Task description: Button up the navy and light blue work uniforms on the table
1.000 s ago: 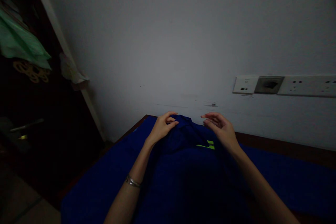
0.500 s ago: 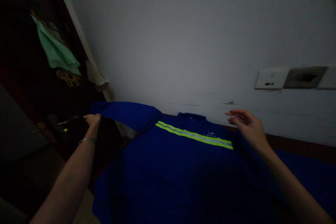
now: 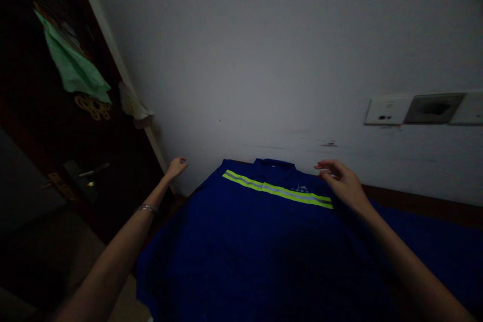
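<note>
A dark blue work shirt (image 3: pixel 264 241) with a yellow and grey reflective stripe (image 3: pixel 277 189) lies spread flat on a table, its collar (image 3: pixel 274 165) toward the wall. My left hand (image 3: pixel 176 166) hovers off the shirt's left shoulder, near the wall, fingers loosely curled and holding nothing. A thin bracelet (image 3: pixel 147 208) sits on that wrist. My right hand (image 3: pixel 340 182) rests near the right end of the stripe, fingers spread and relaxed, with nothing in them.
A brown table edge (image 3: pixel 422 204) shows at the right along the white wall. Wall sockets (image 3: pixel 422 108) sit above it. At the left stands a dark door (image 3: pixel 56 151) with a handle (image 3: pixel 87 172), and a green cloth (image 3: pixel 71 68) hangs there.
My left hand has let go of the sleeve it held out to the left; the sleeve no longer shows and the hand has moved in toward the wall. My right hand barely moved.
</note>
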Motion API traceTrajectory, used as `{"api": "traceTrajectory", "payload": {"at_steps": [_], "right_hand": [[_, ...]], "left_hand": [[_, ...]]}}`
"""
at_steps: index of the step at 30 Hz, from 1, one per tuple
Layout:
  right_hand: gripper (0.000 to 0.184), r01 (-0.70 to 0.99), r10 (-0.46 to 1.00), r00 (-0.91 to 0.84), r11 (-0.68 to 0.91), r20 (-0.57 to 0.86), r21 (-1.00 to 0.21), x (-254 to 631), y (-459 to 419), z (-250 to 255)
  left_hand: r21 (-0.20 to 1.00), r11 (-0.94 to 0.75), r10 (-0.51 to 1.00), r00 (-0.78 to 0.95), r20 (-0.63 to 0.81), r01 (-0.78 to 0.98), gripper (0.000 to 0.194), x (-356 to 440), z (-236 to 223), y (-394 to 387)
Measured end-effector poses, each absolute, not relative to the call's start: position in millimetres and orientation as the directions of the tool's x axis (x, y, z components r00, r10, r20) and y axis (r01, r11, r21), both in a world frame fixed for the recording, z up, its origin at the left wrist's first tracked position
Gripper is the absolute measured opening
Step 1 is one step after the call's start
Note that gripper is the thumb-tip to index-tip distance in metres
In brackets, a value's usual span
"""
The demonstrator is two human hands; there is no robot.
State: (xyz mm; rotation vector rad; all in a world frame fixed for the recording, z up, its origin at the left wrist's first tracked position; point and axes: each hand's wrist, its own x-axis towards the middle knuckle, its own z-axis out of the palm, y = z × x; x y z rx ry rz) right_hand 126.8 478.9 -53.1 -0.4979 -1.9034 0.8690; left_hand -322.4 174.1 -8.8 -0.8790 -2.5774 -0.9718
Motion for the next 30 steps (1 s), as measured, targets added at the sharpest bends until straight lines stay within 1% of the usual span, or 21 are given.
{"api": "traceTrajectory", "payload": {"at_steps": [3,5,6,10,13,17,20,23,25,28,30], "right_hand": [[0.024,0.013,0.618,-0.533,0.689,0.578,-0.724,121.5,476.8,-59.6],[0.025,0.041,0.572,-0.592,0.725,0.567,-0.688,117.3,475.2,-64.5],[0.025,0.050,0.544,-0.625,0.743,0.559,-0.667,115.3,474.1,-66.9],[0.025,0.064,0.450,-0.739,0.788,0.501,-0.613,107.8,468.1,-76.0],[0.023,0.087,0.434,-0.779,0.789,0.452,-0.608,102.6,460.0,-81.1],[0.022,0.079,0.408,-0.826,0.767,0.388,-0.637,90.3,447.4,-83.5],[0.023,0.042,0.346,-0.860,0.780,0.375,-0.624,73.4,443.1,-82.8],[0.024,-0.005,0.284,-0.875,0.804,0.392,-0.594,48.8,444.9,-83.7],[0.024,-0.037,0.260,-0.879,0.799,0.400,-0.601,28.6,447.1,-86.8],[0.025,-0.081,0.224,-0.896,0.765,0.383,-0.638,-6.4,446.7,-94.2],[0.026,-0.093,0.196,-0.912,0.758,0.361,-0.646,-32.1,442.5,-99.4]], "left_hand": [[0.493,0.533,0.619,-0.714,0.326,0.687,0.021,-293.7,-31.1,211.2],[0.441,0.427,0.791,-0.562,0.241,0.790,0.023,-268.1,-51.5,233.3],[0.420,0.367,0.846,-0.486,0.221,0.830,0.024,-254.5,-62.2,242.8],[0.385,0.157,0.947,-0.249,0.202,0.909,0.030,-204.5,-98.8,270.2],[0.399,0.106,0.960,-0.198,0.199,0.911,0.030,-179.8,-113.9,281.2],[0.443,0.132,0.934,-0.261,0.246,0.887,0.030,-169.5,-122.5,288.6],[0.521,0.209,0.860,-0.409,0.305,0.828,0.031,-177.6,-128.3,291.8],[0.648,0.305,0.690,-0.631,0.355,0.698,0.029,-196.0,-138.1,293.1],[0.734,0.341,0.557,-0.755,0.345,0.587,0.027,-210.4,-146.8,291.9],[0.822,0.362,0.401,-0.870,0.288,0.439,0.025,-227.5,-161.0,287.2],[0.856,0.353,0.353,-0.901,0.253,0.379,0.025,-233.4,-169.0,283.9]]}}
